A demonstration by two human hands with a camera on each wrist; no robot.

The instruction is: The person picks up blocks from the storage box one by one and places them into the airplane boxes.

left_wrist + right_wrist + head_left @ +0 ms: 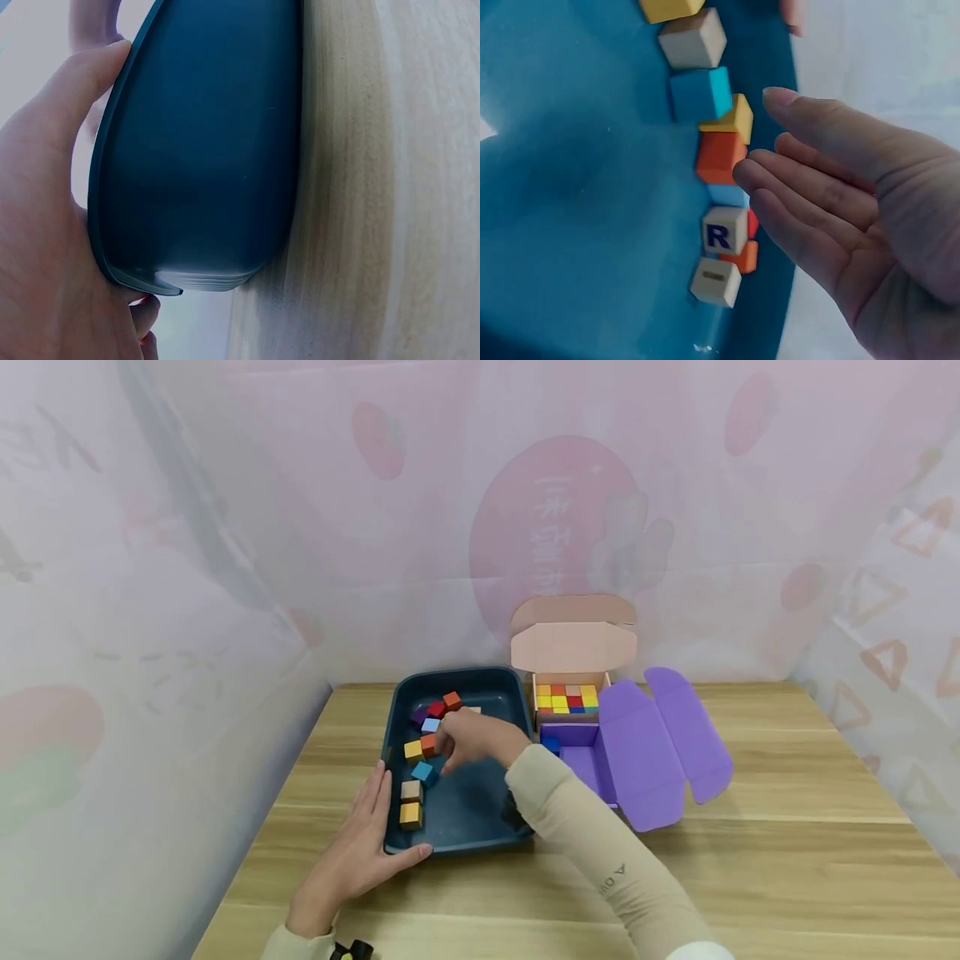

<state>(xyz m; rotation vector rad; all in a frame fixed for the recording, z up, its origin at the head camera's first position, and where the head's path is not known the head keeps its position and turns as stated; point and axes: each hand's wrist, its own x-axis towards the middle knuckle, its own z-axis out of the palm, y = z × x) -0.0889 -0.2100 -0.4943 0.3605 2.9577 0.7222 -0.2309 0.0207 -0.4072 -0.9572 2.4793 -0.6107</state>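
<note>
A dark blue tray (pixel 476 814) on the table holds several coloured cubes along its left side. My left hand (pixel 352 852) rests at its near left corner, fingers extended along the outer side and thumb on the near rim (pixel 96 187). Over the cubes hovers my right hand (pixel 480 737), with nothing between thumb and fingers in the right wrist view. Its fingertips are close to an orange cube (pixel 720 157); contact cannot be told. Nearby lie a teal cube (pixel 423 773), a yellow cube (pixel 414 751) and a pale cube marked R (pixel 725 230).
Right of the tray stands an open purple box (pixel 581 762) with a blue cube (pixel 551 744) inside, its lid spread rightward. Behind it, an open pink box (pixel 573 647) contains rows of coloured cubes (pixel 559 702). Printed cloth (pixel 420 543) hangs behind the wooden table (pixel 780 860).
</note>
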